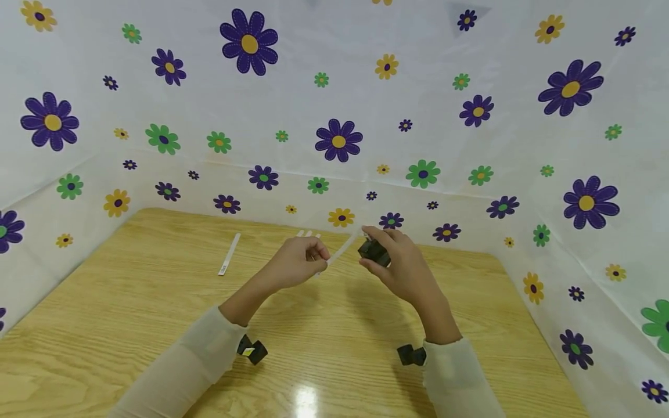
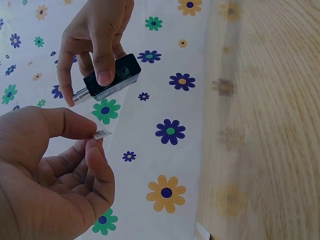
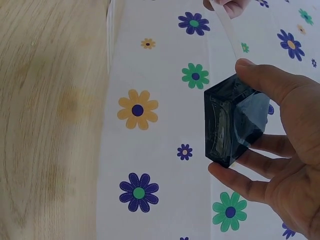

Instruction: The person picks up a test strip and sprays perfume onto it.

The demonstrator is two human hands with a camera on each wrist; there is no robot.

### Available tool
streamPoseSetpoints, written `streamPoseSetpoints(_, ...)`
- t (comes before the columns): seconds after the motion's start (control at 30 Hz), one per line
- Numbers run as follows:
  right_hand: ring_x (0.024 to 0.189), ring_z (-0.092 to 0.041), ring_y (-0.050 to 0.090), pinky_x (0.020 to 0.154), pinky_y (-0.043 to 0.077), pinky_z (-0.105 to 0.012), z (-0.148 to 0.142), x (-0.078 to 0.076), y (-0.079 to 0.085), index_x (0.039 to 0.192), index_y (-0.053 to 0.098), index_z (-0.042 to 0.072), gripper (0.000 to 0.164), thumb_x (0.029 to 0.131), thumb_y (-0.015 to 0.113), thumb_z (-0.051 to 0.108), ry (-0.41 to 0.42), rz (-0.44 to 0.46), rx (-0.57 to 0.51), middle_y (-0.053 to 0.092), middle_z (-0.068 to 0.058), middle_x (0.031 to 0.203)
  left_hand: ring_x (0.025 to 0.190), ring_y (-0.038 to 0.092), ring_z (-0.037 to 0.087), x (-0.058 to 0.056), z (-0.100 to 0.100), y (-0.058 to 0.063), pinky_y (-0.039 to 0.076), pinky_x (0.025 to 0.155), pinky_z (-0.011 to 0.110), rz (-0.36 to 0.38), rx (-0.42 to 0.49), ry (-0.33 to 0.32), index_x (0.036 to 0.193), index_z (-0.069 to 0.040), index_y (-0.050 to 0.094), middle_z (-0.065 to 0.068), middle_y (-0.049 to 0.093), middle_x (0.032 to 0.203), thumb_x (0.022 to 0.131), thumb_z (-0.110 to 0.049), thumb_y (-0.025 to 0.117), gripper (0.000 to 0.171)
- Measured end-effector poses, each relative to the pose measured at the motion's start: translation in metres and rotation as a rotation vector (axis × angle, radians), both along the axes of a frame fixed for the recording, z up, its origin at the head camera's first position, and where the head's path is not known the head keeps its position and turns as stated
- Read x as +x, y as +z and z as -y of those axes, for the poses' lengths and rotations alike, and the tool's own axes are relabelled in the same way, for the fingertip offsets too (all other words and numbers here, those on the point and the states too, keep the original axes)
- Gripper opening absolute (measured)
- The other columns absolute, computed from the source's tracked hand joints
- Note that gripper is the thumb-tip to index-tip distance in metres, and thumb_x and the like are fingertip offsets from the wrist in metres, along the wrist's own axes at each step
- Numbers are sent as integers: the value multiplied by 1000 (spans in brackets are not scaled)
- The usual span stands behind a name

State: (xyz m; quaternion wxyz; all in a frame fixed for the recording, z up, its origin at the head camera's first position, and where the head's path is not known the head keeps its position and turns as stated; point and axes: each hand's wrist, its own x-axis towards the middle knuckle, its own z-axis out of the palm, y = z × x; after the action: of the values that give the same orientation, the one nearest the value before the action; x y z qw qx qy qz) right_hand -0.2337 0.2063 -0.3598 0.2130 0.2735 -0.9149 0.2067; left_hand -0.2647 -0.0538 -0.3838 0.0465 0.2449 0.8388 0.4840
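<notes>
My left hand (image 1: pixel 298 264) pinches the lower end of a thin white paper strip (image 1: pixel 344 251) between thumb and index finger. The strip slants up to the right, its far end close to the bottle's top. With curled fingers, my right hand (image 1: pixel 405 270) grips a dark glass perfume bottle (image 1: pixel 374 253), tilted so that its silver spray nozzle (image 2: pixel 80 96) points toward the strip. The index fingertip lies at the nozzle. In the left wrist view, small writing shows on the held end of the strip. The right wrist view shows the bottle's faceted base (image 3: pixel 220 125).
Another white strip (image 1: pixel 229 254) with writing at its near end lies on the wooden table (image 1: pixel 324 360), left of the hands. Tips of several more strips (image 1: pixel 308 233) show behind my left hand. A flower-patterned white sheet (image 1: pixel 292 110) encloses the table's back and sides.
</notes>
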Motion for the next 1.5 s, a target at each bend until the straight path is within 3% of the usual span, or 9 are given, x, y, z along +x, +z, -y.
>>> streamPoseSetpoints(0.5,85,-28,60,67,52,-39,1,-1,-5,146,56,13,62,91,80,26,7,-30,5,65,-19,112,73,61,19,2,-1,-2,52,66,32,5,19,-7,97,-9,68,3,65,85,93,-10,66,5)
streamPoseSetpoints(0.73,93,-33,63,71,57,-42,2,0,-5,144,57,12,60,90,81,25,-7,-34,-3,64,-21,118,73,59,19,1,0,-3,50,67,33,-8,3,-1,96,-11,68,2,65,85,93,-10,66,4)
streamPoseSetpoints(1.13,87,-29,60,68,53,-39,2,-1,-5,143,58,13,61,88,83,24,-6,-46,13,64,-19,113,73,59,18,2,2,0,50,67,33,-24,-3,-4,97,-12,68,2,65,84,94,-11,65,4)
streamPoseSetpoints(1.5,95,-33,63,74,54,-45,4,0,-2,143,58,12,60,89,82,25,3,-66,15,65,-20,117,74,59,18,2,2,2,50,67,33,-28,3,-3,97,-11,68,2,65,84,93,-11,66,4)
